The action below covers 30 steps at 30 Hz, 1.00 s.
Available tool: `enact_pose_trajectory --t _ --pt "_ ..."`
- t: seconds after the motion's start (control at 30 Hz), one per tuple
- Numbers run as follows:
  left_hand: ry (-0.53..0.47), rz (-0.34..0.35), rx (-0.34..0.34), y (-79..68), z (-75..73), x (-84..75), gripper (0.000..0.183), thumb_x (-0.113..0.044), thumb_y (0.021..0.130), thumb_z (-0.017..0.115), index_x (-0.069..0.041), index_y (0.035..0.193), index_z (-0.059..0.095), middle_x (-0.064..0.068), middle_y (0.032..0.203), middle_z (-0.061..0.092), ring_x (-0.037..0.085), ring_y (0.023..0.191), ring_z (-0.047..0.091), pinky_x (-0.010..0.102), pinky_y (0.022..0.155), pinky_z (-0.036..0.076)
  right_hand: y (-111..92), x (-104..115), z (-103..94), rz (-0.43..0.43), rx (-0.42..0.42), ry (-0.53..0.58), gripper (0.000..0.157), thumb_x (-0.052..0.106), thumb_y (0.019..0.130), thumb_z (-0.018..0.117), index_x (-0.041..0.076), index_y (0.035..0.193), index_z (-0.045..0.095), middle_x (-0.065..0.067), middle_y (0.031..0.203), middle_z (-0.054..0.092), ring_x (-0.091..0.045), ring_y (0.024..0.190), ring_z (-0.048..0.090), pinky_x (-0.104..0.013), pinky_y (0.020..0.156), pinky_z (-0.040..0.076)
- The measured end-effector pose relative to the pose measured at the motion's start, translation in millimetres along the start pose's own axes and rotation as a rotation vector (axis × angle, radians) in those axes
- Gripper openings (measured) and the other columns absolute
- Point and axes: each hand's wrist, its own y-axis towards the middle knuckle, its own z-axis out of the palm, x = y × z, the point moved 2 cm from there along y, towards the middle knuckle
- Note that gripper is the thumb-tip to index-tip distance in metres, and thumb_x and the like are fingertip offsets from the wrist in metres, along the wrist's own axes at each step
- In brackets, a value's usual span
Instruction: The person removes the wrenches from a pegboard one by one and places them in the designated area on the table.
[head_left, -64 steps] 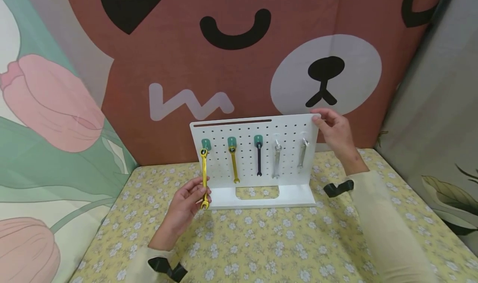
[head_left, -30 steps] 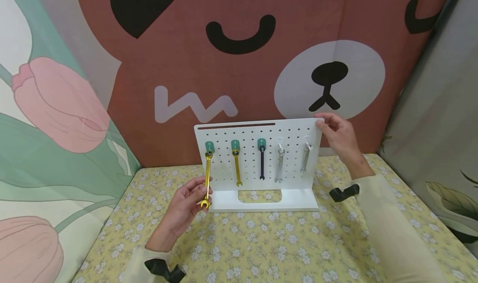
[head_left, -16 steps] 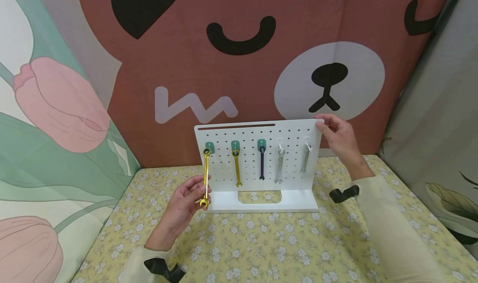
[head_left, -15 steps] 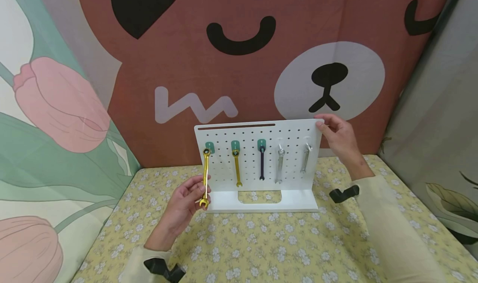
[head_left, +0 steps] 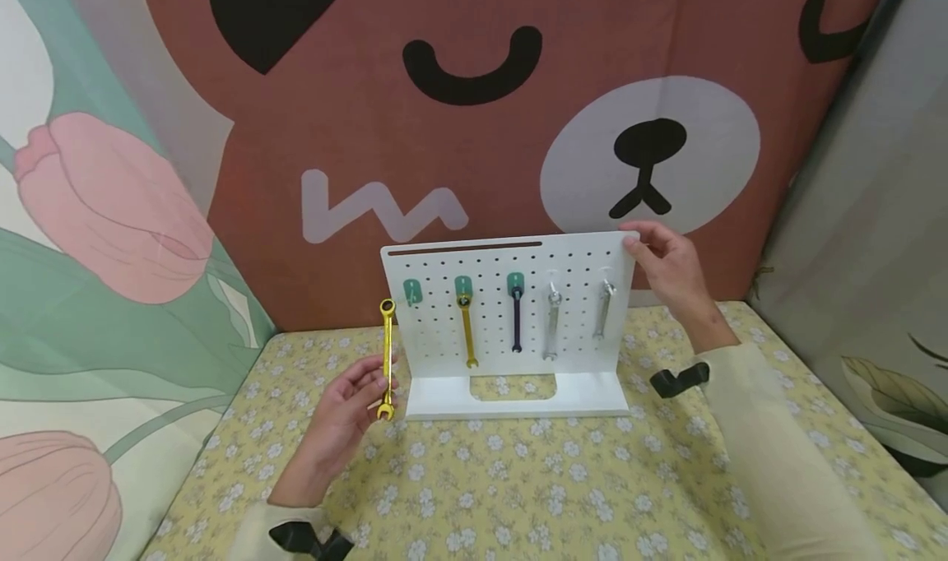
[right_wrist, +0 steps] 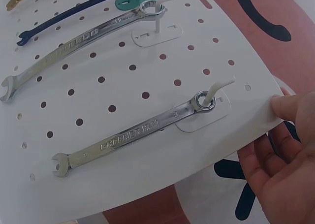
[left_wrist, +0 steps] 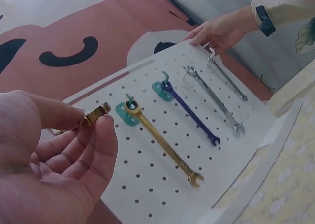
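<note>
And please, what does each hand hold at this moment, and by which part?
The left hand pinches a gold wrench near its lower, open end. The right hand grips the white pegboard by its upper right corner.

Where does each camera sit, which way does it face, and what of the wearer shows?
Head: worn on the head, facing forward and down at the white pegboard; left hand, right hand and both sleeves show.
Left wrist: on that wrist, facing past the held gold wrench across the pegboard; left hand, right hand and right sleeve show.
Right wrist: on that wrist, facing across the pegboard from its right end; only the right hand shows.
Both wrist views share the dark blue wrench and two silver wrenches.
</note>
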Motion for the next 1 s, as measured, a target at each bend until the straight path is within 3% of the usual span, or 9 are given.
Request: enact_pose_trajectory --t 0.23,0.57,0.83,1.0 --pt "0.009 -0.014 0.01 -3.5 -19.1 8.6 0.016 0.002 0.107 0.05 0.0 0.121 0.057 0.004 0.105 0.067 0.014 0.089 0.067 0.029 0.073 0.058 1.5 2.4 1.6 -0.004 0.001 0.017 0.042 0.037 0.105 0.059 0.009 0.137 0.064 -0.007 0.123 0.061 -0.017 0.104 0.056 -0.018 0.086 0.049" --pt "0.222 -0.18 -0.102 -3.6 -46.4 31.5 0.016 -0.002 0.102 0.063 -0.001 0.117 0.058 0.006 0.1 0.06 0.015 0.085 0.063 0.03 0.072 0.056 -0.7 2.1 0.5 -0.014 0.004 0.012 0.041 0.035 0.106 0.058 0.008 0.136 0.064 -0.008 0.122 0.061 -0.018 0.104 0.057 -0.018 0.085 0.049" --pt "0.321 -0.278 -0.09 -3.3 -67.0 52.1 0.031 -0.004 0.101 0.064 0.012 0.124 0.051 0.008 0.103 0.059 0.017 0.084 0.064 0.033 0.073 0.058 -0.5 4.7 -1.1 -0.045 0.023 -0.009 0.04 0.033 0.107 0.057 0.007 0.137 0.063 -0.01 0.12 0.059 -0.02 0.101 0.056 -0.016 0.081 0.049" --pt "0.367 -0.311 -0.063 -5.1 -73.3 57.9 0.033 -0.004 0.101 0.065 0.014 0.125 0.05 0.009 0.101 0.06 0.018 0.082 0.063 0.033 0.07 0.057 -1.3 4.4 -0.8 -0.055 0.023 -0.017 0.04 0.033 0.107 0.057 0.006 0.137 0.063 -0.01 0.118 0.06 -0.02 0.098 0.057 -0.016 0.08 0.049"
